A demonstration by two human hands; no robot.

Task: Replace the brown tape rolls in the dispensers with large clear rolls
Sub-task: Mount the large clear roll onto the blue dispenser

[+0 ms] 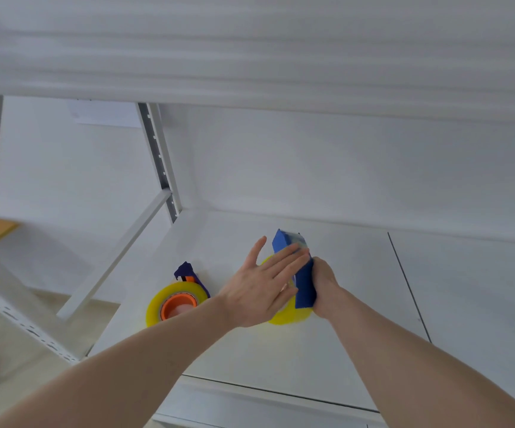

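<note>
Two tape dispensers lie on the white shelf (281, 350). The left one, a dark blue dispenser (188, 271), carries a yellowish clear roll (157, 307) on an orange core. On the right, a bright blue dispenser (304, 285) holds another yellowish clear roll (288, 316), mostly hidden. My left hand (261, 284) lies flat with straight fingers across that roll and dispenser. My right hand (325, 287) grips the blue dispenser's handle from the right. No brown roll is in view.
A white upper shelf (250, 57) hangs low over the work area. A perforated upright post (159, 159) and a diagonal brace (117, 257) stand at the shelf's left edge. A seam (407, 282) divides the shelf boards on the right.
</note>
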